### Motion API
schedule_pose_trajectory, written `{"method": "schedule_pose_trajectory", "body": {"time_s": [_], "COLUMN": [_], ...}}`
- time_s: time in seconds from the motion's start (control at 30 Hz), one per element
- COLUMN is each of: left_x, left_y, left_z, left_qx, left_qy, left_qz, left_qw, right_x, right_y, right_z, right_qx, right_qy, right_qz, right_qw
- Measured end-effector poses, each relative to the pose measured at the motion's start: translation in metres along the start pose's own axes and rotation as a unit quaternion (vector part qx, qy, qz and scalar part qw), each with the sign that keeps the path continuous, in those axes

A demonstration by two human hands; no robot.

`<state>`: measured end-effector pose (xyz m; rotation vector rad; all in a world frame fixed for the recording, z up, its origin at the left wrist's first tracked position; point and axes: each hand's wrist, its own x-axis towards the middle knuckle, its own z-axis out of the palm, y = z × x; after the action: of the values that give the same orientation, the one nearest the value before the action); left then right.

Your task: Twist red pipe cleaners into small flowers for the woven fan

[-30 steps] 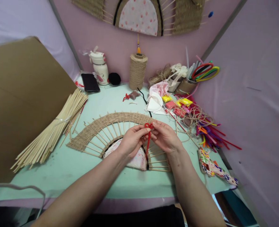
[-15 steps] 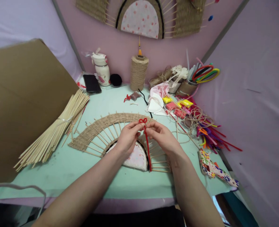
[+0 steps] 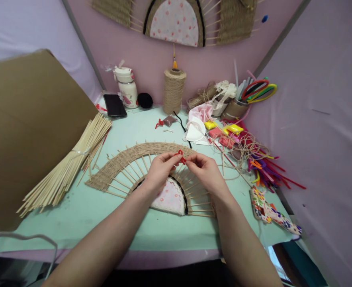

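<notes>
My left hand (image 3: pixel 161 169) pinches the looped red pipe cleaner (image 3: pixel 180 155) from the left, above a fan-shaped woven piece. On its other side, my right hand (image 3: pixel 204 169) has thumb and forefinger closed on the same pipe cleaner. The woven fan (image 3: pixel 125 159) lies flat below, with thin sticks and a twine band along its arc. At its middle is a white half-round (image 3: pixel 171 197) with pink spots and a black edge, partly covered by my left forearm. Parts of the red loops are hidden by my fingertips.
A stick bundle (image 3: pixel 65 163) and cardboard (image 3: pixel 29 119) are on the left. Behind stand a bottle (image 3: pixel 128 89), a phone (image 3: pixel 114 105) and a twine spool (image 3: pixel 175 91). On the right lie colourful pipe cleaners (image 3: pixel 265 171) and a flower-patterned tool (image 3: pixel 271 215).
The long red strand that hung down across the fan no longer shows there. The red loops have tilted and sit tighter between my fingertips. The whole view has shifted slightly.
</notes>
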<state>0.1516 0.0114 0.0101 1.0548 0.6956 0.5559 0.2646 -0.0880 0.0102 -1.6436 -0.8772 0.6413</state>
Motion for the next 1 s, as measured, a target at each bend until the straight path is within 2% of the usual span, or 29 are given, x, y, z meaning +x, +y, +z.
{"method": "schedule_pose_trajectory", "body": {"time_s": [0.17, 0.3, 0.43, 0.67, 1.0], "left_x": [0.003, 0.002, 0.001, 0.001, -0.003], "left_y": [-0.002, 0.000, 0.003, 0.004, 0.006], "left_z": [-0.004, -0.004, -0.004, -0.002, 0.004], "left_qx": [0.024, 0.024, 0.009, -0.019, -0.060], "left_qy": [-0.009, -0.021, -0.038, -0.036, -0.060], "left_qz": [0.021, 0.006, -0.005, 0.000, -0.003], "left_qw": [0.999, 0.999, 0.999, 0.999, 0.996], "right_x": [-0.001, -0.003, -0.004, -0.006, -0.009], "right_y": [0.000, -0.004, -0.005, -0.007, -0.010], "right_z": [-0.002, -0.002, -0.001, -0.001, 0.001], "right_qx": [-0.105, -0.213, -0.274, -0.282, -0.269], "right_qy": [0.020, 0.050, 0.056, 0.042, 0.083], "right_qz": [-0.045, -0.133, -0.171, -0.193, -0.225], "right_qw": [0.993, 0.967, 0.945, 0.939, 0.933]}}
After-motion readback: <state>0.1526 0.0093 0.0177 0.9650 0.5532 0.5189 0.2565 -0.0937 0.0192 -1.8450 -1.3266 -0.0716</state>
